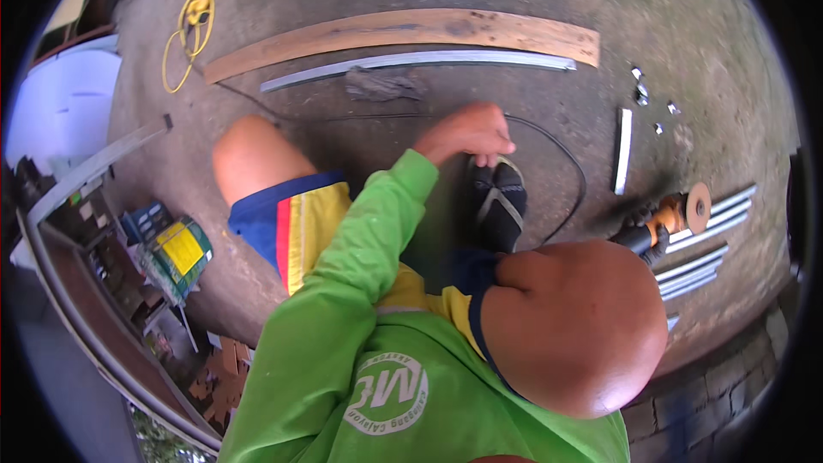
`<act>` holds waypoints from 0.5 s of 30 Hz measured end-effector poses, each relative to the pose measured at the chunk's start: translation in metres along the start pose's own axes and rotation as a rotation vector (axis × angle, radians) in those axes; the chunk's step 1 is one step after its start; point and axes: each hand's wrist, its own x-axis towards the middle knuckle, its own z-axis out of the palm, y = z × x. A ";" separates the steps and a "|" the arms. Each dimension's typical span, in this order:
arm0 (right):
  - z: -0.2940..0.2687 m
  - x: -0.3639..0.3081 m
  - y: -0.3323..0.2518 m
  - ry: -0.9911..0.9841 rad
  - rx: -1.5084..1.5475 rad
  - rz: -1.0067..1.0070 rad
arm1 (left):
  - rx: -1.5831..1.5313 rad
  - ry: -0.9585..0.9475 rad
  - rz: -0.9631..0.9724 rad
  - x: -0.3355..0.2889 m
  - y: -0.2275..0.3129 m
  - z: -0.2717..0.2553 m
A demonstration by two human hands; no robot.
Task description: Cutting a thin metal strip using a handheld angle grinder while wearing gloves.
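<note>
My left hand [482, 133], bare below a green sleeve, is curled with the fingers bent down. It hovers at or touches the toe end of a black and grey shoe [501, 206]; whatever the fingertips hold, if anything, is hidden. My right hand does not show. Past my raised right knee lies an orange and black angle grinder [664, 221] with a tan disc [698, 207]. Dark glove-like shapes [658, 244] sit against the grinder, and no arm can be seen reaching it. A black cable [561, 147] curves across the floor near my hand.
Ahead lie a long wooden plank [411, 30], a metal channel [429, 60] and a grey rag [381, 84]. To the right are a short metal piece [622, 152], scraps [641, 94] and several metal bars [694, 270]. A yellow extension cord [199, 13] lies far left, a green-yellow package [178, 253] nearer.
</note>
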 end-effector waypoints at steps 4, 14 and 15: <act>-0.007 0.002 -0.013 0.188 -0.046 -0.427 | -0.005 0.141 -0.086 -0.002 0.014 0.008; 0.011 0.006 -0.013 0.265 0.049 -0.267 | -0.214 0.924 0.242 0.011 -0.027 0.015; -0.008 0.017 -0.029 0.153 -0.044 -0.340 | -0.182 1.023 0.301 0.017 -0.033 0.013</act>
